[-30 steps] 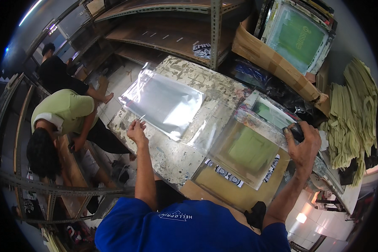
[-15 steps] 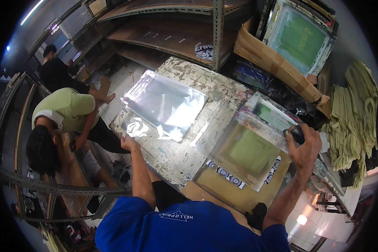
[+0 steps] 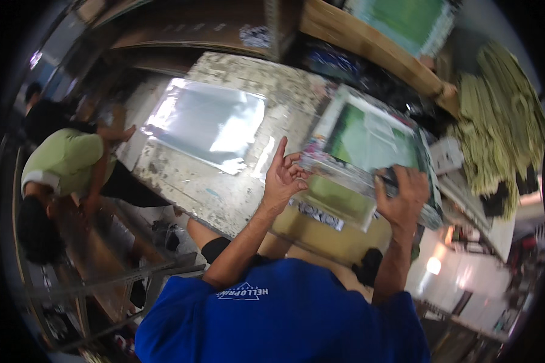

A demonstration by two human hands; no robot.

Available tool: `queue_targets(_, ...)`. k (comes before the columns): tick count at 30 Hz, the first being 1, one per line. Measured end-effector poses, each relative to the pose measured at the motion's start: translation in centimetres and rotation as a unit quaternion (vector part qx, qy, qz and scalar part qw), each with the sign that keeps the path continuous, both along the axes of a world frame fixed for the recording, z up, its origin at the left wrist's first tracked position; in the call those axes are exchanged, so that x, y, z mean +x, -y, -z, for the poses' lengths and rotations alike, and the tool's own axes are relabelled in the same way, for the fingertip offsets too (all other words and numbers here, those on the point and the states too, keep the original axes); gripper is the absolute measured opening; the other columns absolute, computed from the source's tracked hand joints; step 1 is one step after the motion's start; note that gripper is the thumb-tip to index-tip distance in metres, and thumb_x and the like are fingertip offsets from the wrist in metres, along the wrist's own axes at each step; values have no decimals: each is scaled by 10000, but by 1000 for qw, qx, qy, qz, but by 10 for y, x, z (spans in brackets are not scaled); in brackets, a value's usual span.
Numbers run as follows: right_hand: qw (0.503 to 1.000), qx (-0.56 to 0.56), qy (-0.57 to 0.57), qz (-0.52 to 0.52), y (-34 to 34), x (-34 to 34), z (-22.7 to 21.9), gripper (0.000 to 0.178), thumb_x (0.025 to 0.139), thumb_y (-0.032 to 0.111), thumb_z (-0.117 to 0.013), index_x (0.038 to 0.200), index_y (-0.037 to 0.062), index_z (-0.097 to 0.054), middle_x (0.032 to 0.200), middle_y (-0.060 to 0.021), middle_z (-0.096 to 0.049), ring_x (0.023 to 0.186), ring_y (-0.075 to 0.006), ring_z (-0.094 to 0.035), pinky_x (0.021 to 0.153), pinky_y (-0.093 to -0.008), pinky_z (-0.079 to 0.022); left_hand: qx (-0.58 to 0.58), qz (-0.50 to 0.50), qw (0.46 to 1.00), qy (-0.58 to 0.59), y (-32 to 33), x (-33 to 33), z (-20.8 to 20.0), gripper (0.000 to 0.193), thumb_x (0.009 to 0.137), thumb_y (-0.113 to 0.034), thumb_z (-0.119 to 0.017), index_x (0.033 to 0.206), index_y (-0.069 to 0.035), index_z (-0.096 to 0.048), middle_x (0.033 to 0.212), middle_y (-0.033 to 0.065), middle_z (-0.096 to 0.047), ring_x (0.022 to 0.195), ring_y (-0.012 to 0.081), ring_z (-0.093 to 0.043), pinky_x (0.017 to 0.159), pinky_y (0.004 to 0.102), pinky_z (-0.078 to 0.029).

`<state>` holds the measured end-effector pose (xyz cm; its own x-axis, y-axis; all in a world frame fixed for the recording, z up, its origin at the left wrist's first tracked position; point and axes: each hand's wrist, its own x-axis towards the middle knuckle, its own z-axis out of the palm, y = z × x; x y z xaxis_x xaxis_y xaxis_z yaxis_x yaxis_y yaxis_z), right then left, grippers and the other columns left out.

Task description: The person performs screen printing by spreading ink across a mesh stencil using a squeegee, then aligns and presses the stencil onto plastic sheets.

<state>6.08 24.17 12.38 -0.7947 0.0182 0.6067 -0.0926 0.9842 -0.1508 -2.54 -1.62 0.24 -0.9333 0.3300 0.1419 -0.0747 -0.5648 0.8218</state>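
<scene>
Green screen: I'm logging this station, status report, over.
Left hand open, beside green screen, contact unclear. Right hand around dark item at screen's near-right corner. Glossy film on table, left of screen.

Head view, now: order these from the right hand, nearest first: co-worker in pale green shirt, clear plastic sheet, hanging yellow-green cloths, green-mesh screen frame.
1. Green-mesh screen frame: right at the right hand.
2. Yellow-green cloths: up and to the right.
3. Clear plastic sheet: up and to the left.
4. Co-worker: far left.
</scene>
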Motion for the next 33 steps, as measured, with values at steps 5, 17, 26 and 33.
queue_targets(5, 995, -97, 28, 4, 5, 16, 37, 297, 759, 141, -770, 1029, 45, -694, 937, -166, -702, 861, -330, -651, 788, -426, -457, -92, -26, 991, 90, -17, 27, 26, 965, 717, 158, -778, 1549, 47, -302, 1435, 181, -511, 1212, 210, -583, 1048, 332, -515)
queue_targets(17, 923, -275, 266, -28, -10, 15, 145, 387, 842, 191, -764, 1215, 103, -707, 986, -143, -746, 896, -300, -688, 860, -398, -482, -460, -135, 859, -180, 18, 53, 122, 715, 648, -202, -913, 1293, -20, -662, 1402, 138, -535, 1297, 306, -439, 1108, 430, -356)
queue_targets(26, 941, -67, 329, 51, 13, 10, 173, 822, 745, 131, -821, 1488, 236, -484, 1191, -165, -569, 1141, -332, -505, 902, -471, -351, -574, -172, 756, -263, 23, 53, 139, 715, 613, -398, -885, 1202, -37, -700, 1395, 159, -541, 1222, 369, -463, 1044, 498, -351)
queue_targets(33, 961, -92, 245, 91, -48, -64, 193, 789, 720, 98, -820, 1434, 260, -529, 1215, -174, -570, 1150, -351, -502, 915, -490, -358, -572, -164, 759, -265, 23, 53, 136, 709, 654, -398, -868, 1232, -30, -685, 1402, 181, -535, 1224, 370, -466, 1053, 494, -341)
